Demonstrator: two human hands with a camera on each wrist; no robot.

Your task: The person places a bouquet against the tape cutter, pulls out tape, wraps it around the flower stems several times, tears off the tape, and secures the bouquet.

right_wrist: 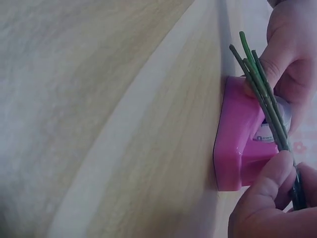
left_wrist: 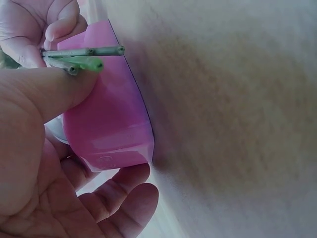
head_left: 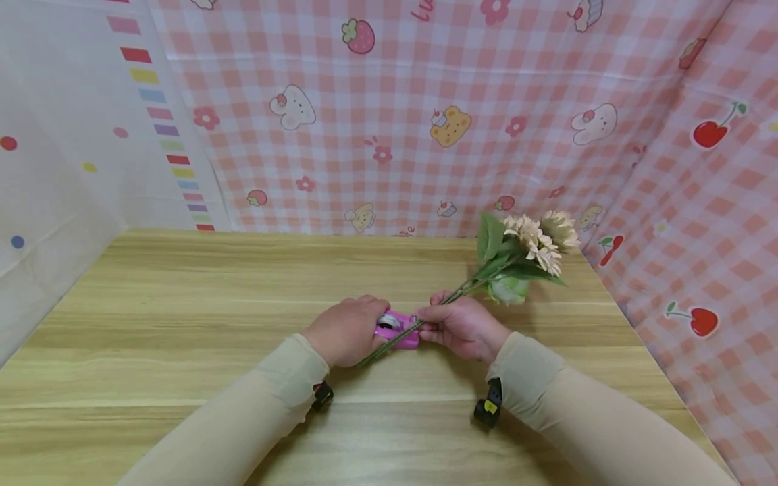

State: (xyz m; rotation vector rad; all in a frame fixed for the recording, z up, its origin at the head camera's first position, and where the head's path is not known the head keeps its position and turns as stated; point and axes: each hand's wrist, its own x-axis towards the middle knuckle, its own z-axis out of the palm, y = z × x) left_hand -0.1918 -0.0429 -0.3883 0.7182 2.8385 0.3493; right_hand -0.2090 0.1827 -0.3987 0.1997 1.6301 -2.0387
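Observation:
A pink tape dispenser (head_left: 411, 339) with a roll of tape (right_wrist: 266, 132) in it sits on the wooden table. My left hand (head_left: 348, 331) grips its left end, thumb on the near side and fingers around the far side in the left wrist view. With thumb and fingers my right hand (head_left: 467, 327) pinches the green stems (right_wrist: 265, 99) of a flower bunch, just right of the dispenser. The stems slant across the dispenser, their cut ends near my left thumb. Pale pink flowers (head_left: 533, 241) and green leaves (head_left: 489, 236) point up to the far right.
The wooden table (head_left: 200, 297) has a patterned pink checked cloth (head_left: 395, 101) hanging behind it. Another checked cloth with cherries (head_left: 708, 322) hangs on the right, and a white dotted cloth (head_left: 61, 196) on the left.

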